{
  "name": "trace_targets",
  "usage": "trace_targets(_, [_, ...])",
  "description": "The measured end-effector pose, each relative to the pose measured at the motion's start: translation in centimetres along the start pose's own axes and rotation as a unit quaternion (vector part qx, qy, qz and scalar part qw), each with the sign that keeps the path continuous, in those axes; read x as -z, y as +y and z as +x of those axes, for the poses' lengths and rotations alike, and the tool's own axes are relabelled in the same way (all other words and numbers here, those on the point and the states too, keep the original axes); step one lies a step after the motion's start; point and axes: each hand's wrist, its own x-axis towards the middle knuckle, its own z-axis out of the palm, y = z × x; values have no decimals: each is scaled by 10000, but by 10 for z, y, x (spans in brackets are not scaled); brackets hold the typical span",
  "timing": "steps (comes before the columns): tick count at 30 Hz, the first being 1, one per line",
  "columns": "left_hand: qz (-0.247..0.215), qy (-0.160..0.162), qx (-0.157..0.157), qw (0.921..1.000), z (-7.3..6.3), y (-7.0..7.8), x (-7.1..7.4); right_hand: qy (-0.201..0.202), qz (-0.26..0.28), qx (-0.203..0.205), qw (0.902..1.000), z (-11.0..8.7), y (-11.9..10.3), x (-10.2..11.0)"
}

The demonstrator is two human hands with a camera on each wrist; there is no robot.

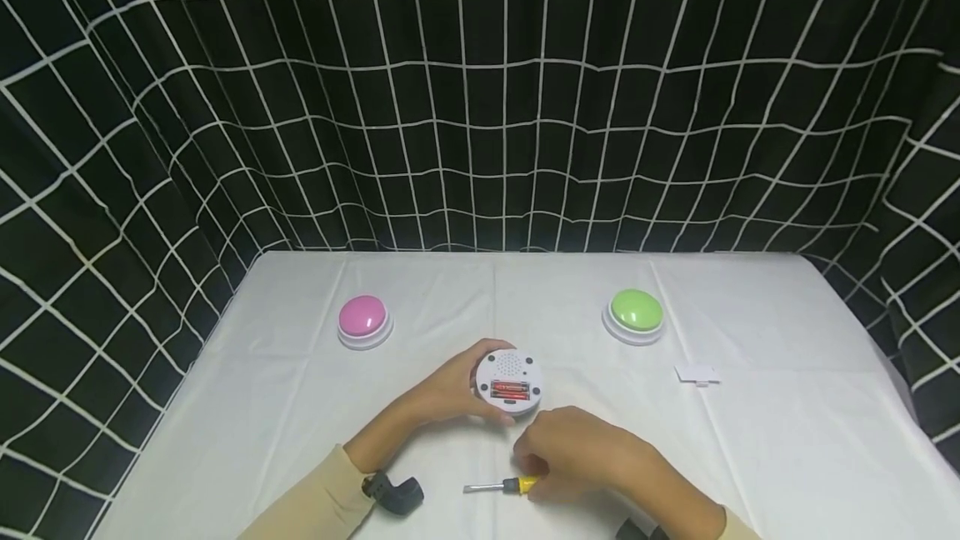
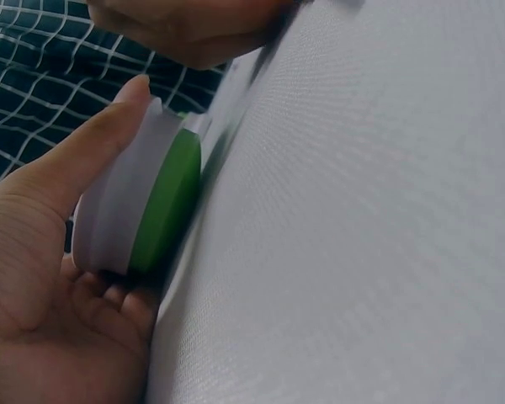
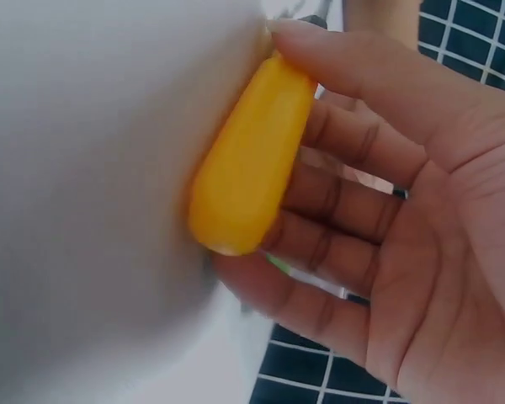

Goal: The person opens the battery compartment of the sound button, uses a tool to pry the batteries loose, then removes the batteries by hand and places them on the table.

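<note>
My left hand grips a round white push-button unit near the middle of the worktop, thumb on the near edge and fingers round the far side. The unit is upside down: its green dome faces the white cloth, and its underside looks up at me. I cannot tell whether the dome touches the cloth. On the underside are a cluster of small speaker holes, four dark round spots near the rim, and an uncovered compartment with two red batteries lying side by side in it.

Nearer to me and to the right, my right hand holds the yellow handle of a screwdriver, thumb on one side and bent fingers on the other. Its metal blade points left, low over the cloth.

Farther back, a pink button stands upright on the left, and a green button upright on the right. A small white tabbed piece lies near the green one. A black curtain with a white grid hangs behind.
</note>
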Motion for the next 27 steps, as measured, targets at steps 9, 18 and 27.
trace_targets(9, [-48, -41, 30, 10000, 1, 3, -3, 715, 439, 66, 9965, -13, 8, 30])
trace_targets(18, [-87, 95, 39, 9999, 2, 5, 2, 1810, 104, -98, 9834, -26, 24, 59])
trace_targets(27, [-246, 63, 104, 9996, 2, 2, -2, 2870, -281, -342, 9569, -35, 36, 65])
